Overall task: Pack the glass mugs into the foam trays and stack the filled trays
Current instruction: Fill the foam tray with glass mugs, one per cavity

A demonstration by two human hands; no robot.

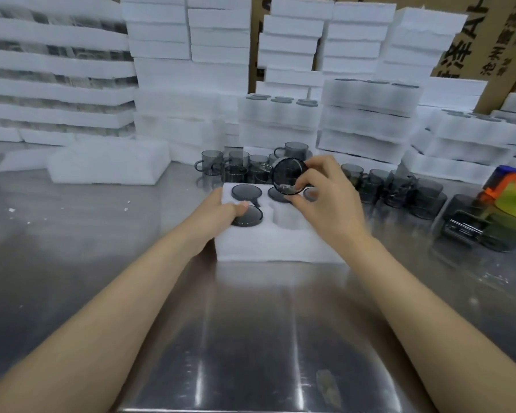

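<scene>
Several smoky grey glass mugs (pixel 246 192) are sitting upside down in the white foam tray (pixel 280 242). My right hand (pixel 325 198) is pinching another mug (pixel 289 175), tilted just above it. My left hand (pixel 218 213) is gripping the tray's left edge.

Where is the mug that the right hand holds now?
In the head view, centre: the mug is held tilted in the right hand, above the far row of the foam tray.
</scene>
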